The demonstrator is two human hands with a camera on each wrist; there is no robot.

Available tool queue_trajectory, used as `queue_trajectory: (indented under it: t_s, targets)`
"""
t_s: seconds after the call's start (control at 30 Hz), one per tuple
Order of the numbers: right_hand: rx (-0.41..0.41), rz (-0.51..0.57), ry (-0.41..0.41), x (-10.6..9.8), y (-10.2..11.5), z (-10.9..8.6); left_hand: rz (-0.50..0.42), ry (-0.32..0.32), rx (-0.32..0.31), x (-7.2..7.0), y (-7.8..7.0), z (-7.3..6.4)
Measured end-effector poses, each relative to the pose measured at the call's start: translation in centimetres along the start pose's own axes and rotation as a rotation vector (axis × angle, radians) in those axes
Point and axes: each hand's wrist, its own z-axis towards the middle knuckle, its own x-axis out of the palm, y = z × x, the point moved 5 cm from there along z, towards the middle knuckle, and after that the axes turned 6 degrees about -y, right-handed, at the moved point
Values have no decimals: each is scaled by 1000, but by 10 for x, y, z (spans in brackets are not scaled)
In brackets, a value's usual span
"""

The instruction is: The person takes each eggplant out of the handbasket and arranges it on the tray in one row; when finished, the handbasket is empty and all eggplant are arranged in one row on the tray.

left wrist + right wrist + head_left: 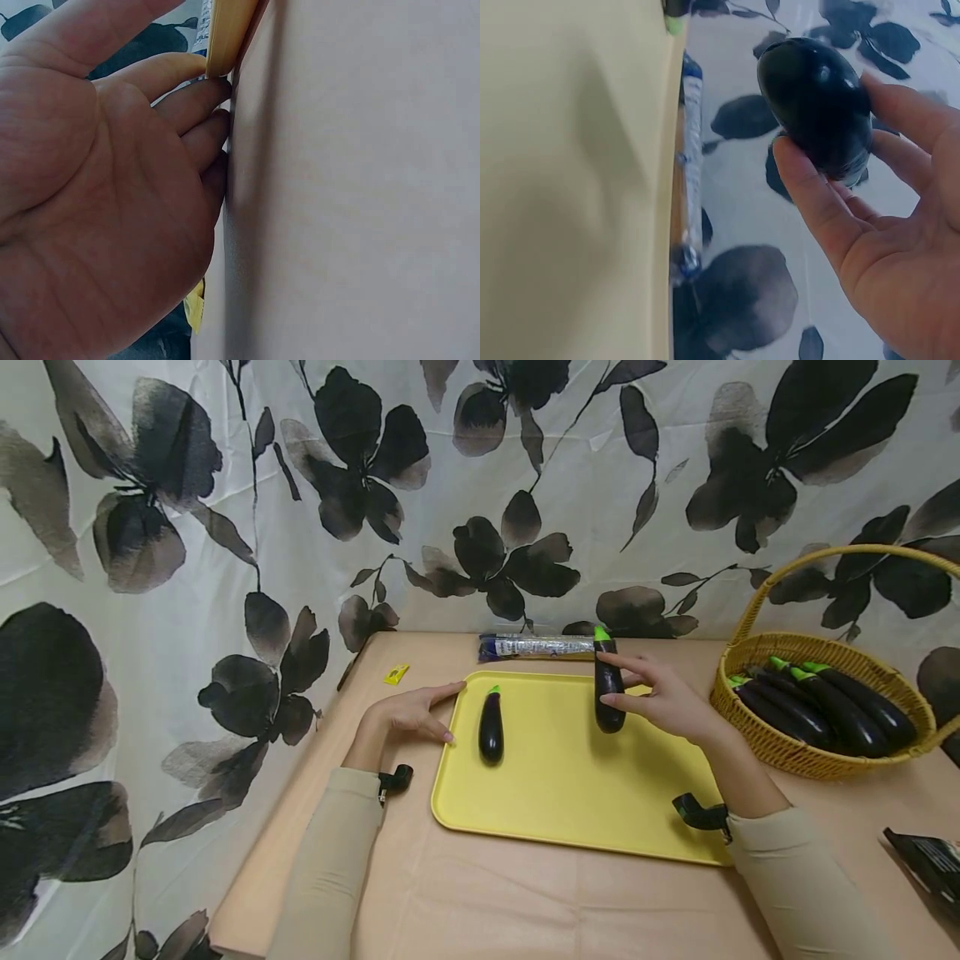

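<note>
An eggplant (608,689), dark purple with a green cap, is held upright over the yellow tray (555,793) by my right hand (663,700). In the right wrist view, the thumb and fingers pinch the sides of this eggplant (814,101), its rounded end toward the camera. A smaller eggplant (491,728) lies on the left part of the tray, cap toward the back. My left hand (405,712) rests at the tray's left edge; the left wrist view has its fingers (199,109) against the tray rim (229,37) and the tabletop, with nothing gripped.
A wicker basket (738,731) with a tall handle stands at the right, holding several eggplants (843,714). Behind the tray lies a long plastic-wrapped pack (536,647). A small yellow packet (397,674) is at back left, a black package (926,860) at far right. Floral cloth hangs behind.
</note>
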Motion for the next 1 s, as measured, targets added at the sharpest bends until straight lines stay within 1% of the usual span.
queue_trajectory:
  t_s: [0.23, 0.47, 0.6, 0.67, 0.77, 0.83, 0.9, 1.0]
  targets:
    - [-7, 5, 86, 28, 6, 14, 3, 2, 1, -1, -1, 0]
    - [32, 11, 133, 46, 23, 25, 1, 3, 1, -1, -2, 1]
    - [31, 66, 175, 61, 31, 31, 4, 3, 4, 0, -2, -1]
    - [44, 117, 209, 69, 30, 32, 8, 2, 6, 0, -2, -1]
    - [87, 198, 269, 85, 25, 33, 17, -3, 9, 1, -2, -1]
    - [122, 232, 296, 96, 20, 33, 26, -10, 9, 2, -2, -2]
    - [141, 247, 310, 106, 16, 33, 29, -14, 8, 3, -2, -3]
    - [161, 239, 311, 118, 12, 32, 28, -20, 6, 3, -2, -4]
